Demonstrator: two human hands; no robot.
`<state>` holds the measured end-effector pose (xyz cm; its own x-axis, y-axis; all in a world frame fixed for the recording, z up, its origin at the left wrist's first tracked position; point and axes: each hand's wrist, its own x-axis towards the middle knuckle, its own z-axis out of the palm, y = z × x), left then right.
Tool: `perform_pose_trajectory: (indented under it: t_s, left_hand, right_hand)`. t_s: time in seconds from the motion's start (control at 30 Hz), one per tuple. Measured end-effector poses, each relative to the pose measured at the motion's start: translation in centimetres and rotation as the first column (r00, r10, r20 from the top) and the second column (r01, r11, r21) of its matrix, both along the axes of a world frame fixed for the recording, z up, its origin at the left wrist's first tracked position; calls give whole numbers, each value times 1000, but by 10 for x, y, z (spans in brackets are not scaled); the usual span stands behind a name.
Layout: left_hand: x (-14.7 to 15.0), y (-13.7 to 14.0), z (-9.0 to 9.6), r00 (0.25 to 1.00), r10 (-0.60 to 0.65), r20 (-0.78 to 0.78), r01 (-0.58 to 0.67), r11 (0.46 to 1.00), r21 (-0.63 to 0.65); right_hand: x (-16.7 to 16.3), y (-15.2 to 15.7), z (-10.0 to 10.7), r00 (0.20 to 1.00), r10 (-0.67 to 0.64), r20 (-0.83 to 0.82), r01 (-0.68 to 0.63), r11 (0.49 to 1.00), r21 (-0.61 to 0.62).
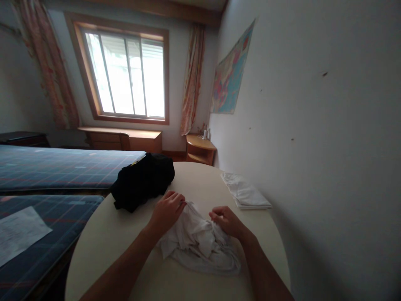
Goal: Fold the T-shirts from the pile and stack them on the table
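A crumpled white cloth garment [200, 242] lies bunched on the round cream table [103, 246], between my forearms. My left hand [169, 205] pinches its far left edge and lifts that part a little off the tabletop. On the other side, my right hand [228, 220] is closed on the garment's upper right part, with the fingers curled toward the left hand. What kind of garment it is cannot be made out in its folds.
Beyond my left hand sits a black cloth bundle [144, 179]. A folded white cloth [246, 191] lies at the table's right edge, beside the wall [328, 175]. Plaid mattresses [62, 167] stand to the left, one bearing a paper sheet [23, 232]. A corner cabinet [200, 144] is at the back.
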<state>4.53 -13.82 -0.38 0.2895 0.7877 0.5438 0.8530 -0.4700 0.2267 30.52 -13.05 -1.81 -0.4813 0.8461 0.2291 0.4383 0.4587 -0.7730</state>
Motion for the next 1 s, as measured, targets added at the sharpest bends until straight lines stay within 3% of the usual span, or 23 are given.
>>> perform_pose_trajectory:
  t_s: [0.1, 0.17, 0.23, 0.3, 0.37, 0.47, 0.57, 0.7, 0.8, 0.87, 0.93, 0.97, 1.0]
  left_hand:
    - [7, -2, -2, 996, -47, 79, 42, 997, 59]
    - [10, -4, -3, 994, -43, 102, 43, 999, 3]
    - [11, -5, -2, 994, -10, 107, 18, 997, -72]
    - [9, -5, -1, 993, 28, 111, -13, 992, -128]
    - [6, -3, -1, 991, 54, 123, -32, 985, -169]
    - [-1, 1, -6, 991, 17, 136, 20, 964, -266]
    - [-4, 2, -15, 985, -118, 127, 158, 910, -384]
    - [-6, 1, -22, 976, -205, 76, 218, 876, -430]
    - [-12, 5, -21, 963, -196, 185, 263, 833, -487]
    - [-20, 10, -19, 920, -170, 353, 352, 755, -554]
    - [-28, 17, -17, 832, -95, 547, 450, 693, -564]
    - [-32, 21, -16, 781, -55, 622, 473, 702, -532]
    - [-35, 26, -15, 738, -20, 675, 460, 747, -480]
  right_hand:
    - [-9, -8, 4, 995, 88, -48, -90, 995, -42]
    - [-13, -10, 4, 992, 120, -42, -125, 985, -117]
    - [-13, -9, 3, 993, 115, 19, -112, 987, -116]
    - [-10, -5, 2, 999, 12, 48, -11, 1000, -29]
    - [-5, 3, 0, 984, -175, -25, 176, 981, 80]
    - [5, 14, -2, 890, -423, -169, 450, 877, 171]
    - [15, 20, -6, 828, -550, -107, 560, 810, 173]
    - [23, 20, -12, 875, -470, 117, 459, 882, 110]
    - [28, 16, -10, 931, -324, 170, 326, 945, 17]
    - [32, 14, -6, 974, -201, 101, 211, 972, -101]
    - [36, 12, -2, 990, -130, -52, 114, 963, -243]
    - [38, 12, -1, 980, -141, -139, 95, 951, -293]
    - [40, 13, 0, 960, -179, -216, 104, 942, -319]
